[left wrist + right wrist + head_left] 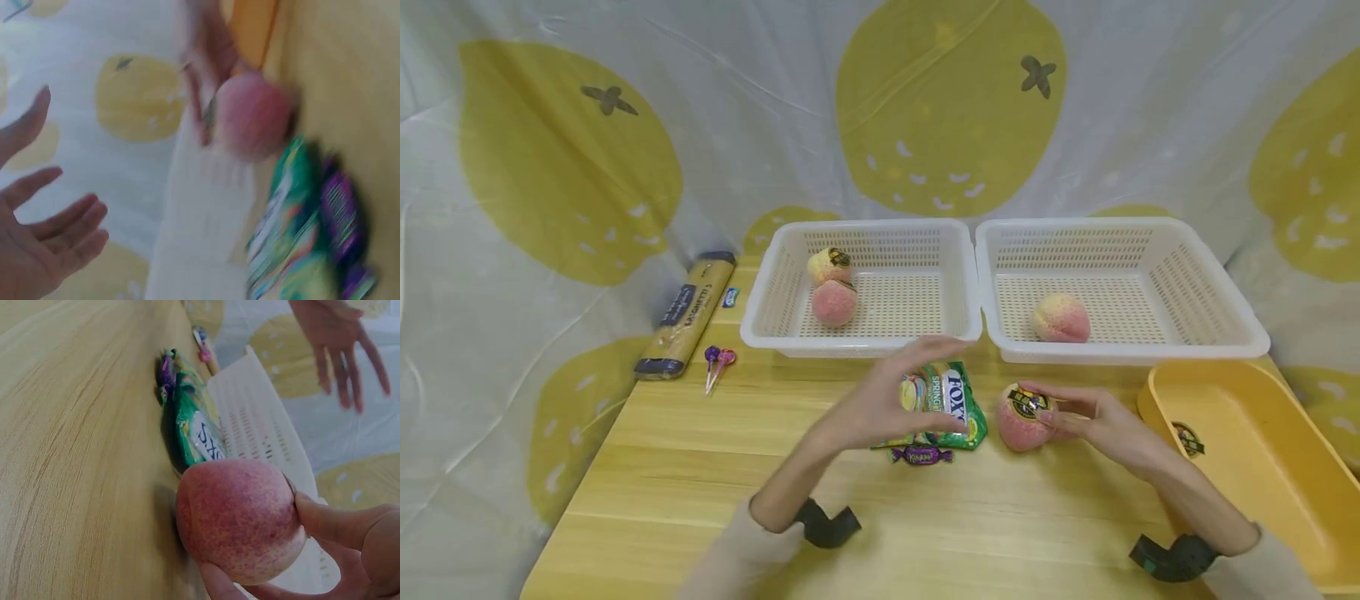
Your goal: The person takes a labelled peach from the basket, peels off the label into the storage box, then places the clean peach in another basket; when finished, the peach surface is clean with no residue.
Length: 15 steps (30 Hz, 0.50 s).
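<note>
My right hand [1101, 429] grips a pink and cream peach [1024, 421] with a dark and gold sticker, low over the table. In the right wrist view thumb and fingers hold the peach [240, 519] from its side. Over a green Fox's candy bag [955, 400] hangs my left hand [891, 400], fingers spread and holding nothing. The left wrist view shows the same hand [50, 231] with its fingers apart. A purple wrapped candy [922, 456] lies just in front of the bag.
Two peaches [833, 302] sit in the left white basket [857, 343], one peach [1062, 318] in the right white basket [1135, 354]. A yellow bin [1262, 433] stands at right. Spaghetti [688, 317], a small blue packet [731, 297] and two lollipops [718, 358] lie at left.
</note>
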{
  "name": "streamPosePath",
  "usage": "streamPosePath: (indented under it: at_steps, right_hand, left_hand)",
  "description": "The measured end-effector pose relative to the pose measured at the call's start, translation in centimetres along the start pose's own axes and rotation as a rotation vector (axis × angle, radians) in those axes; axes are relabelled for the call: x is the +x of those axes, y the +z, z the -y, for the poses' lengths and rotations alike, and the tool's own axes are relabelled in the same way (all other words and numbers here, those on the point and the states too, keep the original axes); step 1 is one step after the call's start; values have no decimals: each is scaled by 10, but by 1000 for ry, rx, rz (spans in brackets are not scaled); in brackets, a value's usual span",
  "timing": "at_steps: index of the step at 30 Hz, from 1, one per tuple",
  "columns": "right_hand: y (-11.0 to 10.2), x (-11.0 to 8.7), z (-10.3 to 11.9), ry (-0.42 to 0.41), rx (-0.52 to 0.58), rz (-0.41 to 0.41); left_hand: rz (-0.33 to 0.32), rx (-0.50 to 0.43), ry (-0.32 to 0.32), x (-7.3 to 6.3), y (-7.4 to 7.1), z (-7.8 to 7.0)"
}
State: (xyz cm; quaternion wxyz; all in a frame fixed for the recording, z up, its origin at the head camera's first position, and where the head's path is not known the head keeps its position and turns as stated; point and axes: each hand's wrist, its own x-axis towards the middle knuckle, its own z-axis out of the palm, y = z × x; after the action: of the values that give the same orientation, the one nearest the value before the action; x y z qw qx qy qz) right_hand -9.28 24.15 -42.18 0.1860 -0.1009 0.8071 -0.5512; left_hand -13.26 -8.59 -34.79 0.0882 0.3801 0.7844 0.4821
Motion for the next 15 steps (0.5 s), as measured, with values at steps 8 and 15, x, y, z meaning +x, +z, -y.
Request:
streamPosePath:
  at_steps: [8, 15]
  right_hand:
    - [-4, -1, 0, 11, 20, 11]
    - [-7, -3, -3, 21, 78, 18]
  left_hand:
    - [8, -91, -255, 22, 102, 25]
    - [-91, -137, -311, 33, 126, 35]
